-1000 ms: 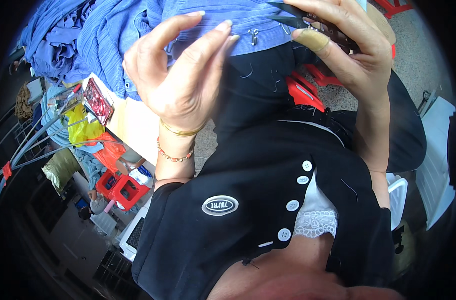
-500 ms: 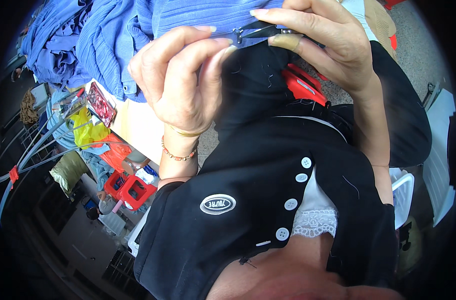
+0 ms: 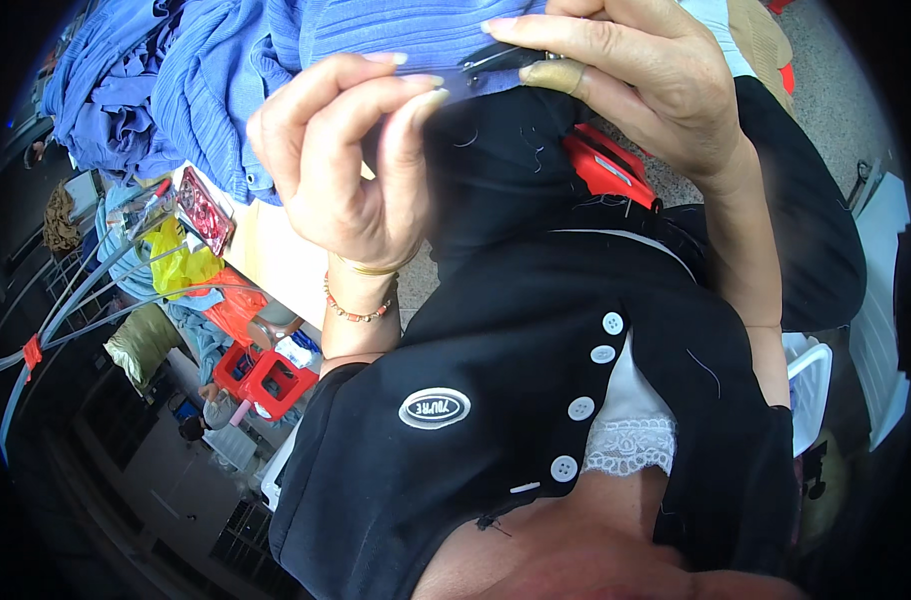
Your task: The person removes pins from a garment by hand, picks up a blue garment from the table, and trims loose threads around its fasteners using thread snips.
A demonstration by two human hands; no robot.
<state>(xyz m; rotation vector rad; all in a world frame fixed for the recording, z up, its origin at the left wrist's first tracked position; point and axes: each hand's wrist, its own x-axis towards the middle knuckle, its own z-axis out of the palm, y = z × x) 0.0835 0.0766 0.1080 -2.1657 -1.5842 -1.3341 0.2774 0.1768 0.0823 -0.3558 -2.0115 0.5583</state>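
My left hand (image 3: 341, 155) is raised with thumb and first fingers pinched together at the fabric's near edge. What they pinch is blurred and too small to name. Across from it, my right hand (image 3: 646, 85) grips small black thread snips (image 3: 506, 62), their tips pointing toward the left fingertips. A tan bandage (image 3: 554, 76) wraps one right fingertip. Just by the tips sits a tiny dark bit that I cannot identify. Behind both hands lies a ribbed blue knit garment (image 3: 396, 28), spread over the work surface and my lap.
More blue garments (image 3: 211, 110) are heaped at the far left. A red patterned flat case (image 3: 206, 212) lies on the pale table (image 3: 286, 250), near a yellow plastic bag (image 3: 181, 258). Red stools (image 3: 281, 385) stand lower left, with another person beyond. A red plastic object (image 3: 608, 165) is below my right hand.
Both hands have shifted slightly left. The left fingertips are now a little farther from the snips, and the blades look closer together and blurred.
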